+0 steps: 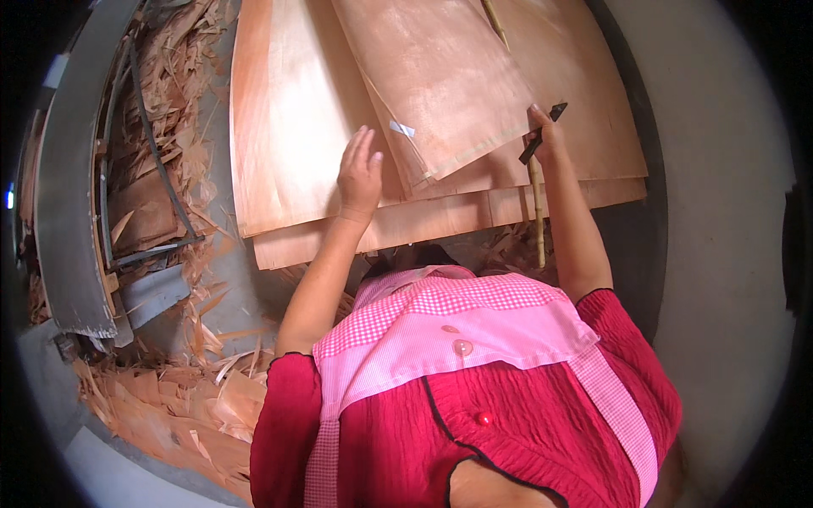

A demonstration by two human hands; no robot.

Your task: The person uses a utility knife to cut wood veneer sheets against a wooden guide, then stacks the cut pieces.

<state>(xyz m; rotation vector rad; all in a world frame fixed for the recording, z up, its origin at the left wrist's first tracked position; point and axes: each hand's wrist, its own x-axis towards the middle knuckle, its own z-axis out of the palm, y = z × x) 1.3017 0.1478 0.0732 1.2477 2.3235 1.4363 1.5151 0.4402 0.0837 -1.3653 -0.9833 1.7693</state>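
My left hand (361, 176) is raised over the large wood veneer sheets (288, 144), fingers stretched out and nothing in them. It is just left of a narrower veneer sheet (457, 93) lying at a slant on top. A small white strip (402, 129) sticks to that sheet near its lower left edge. My right hand (548, 140) closes around a short, dark, flat tool (532, 150), perhaps a knife, at the sheet's right corner. Whether these fingers also touch the veneer is hard to see. A thin bamboo stick (539, 212) passes beneath the right hand.
Torn veneer scraps (182, 102) cover the floor at left and lie in a heap (195, 415) at lower left. A long grey metal beam with a frame (76, 195) stands along the left side. A pale wall or floor surface (720, 212) is on the right.
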